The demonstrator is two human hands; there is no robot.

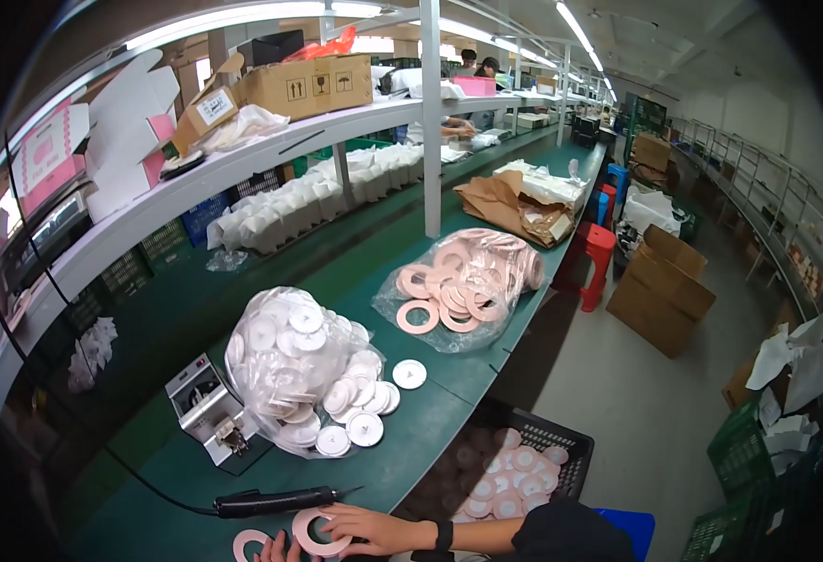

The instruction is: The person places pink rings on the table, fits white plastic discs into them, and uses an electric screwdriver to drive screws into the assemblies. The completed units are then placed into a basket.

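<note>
At the near edge of the green work surface, my right hand (371,530) is closed on a flat pink ring (307,521), thumb and fingers at its right side. My left hand (277,551) shows only its fingers at the lower edge, apart from each other, between that ring and a second pink ring (245,538) lying to the left. The palm of my left hand is out of view. Just beyond the hands lies a black electric screwdriver (276,502) with its cable running left and its bit pointing right.
A bag of white discs (290,361) spills loose discs beside a small metal machine (213,412). Farther off is a bag of pink rings (468,281). A black crate (571,440) of pink-and-white discs stands below the right edge. A shelf (271,140) runs along the left; a post (431,122) rises mid-bench.
</note>
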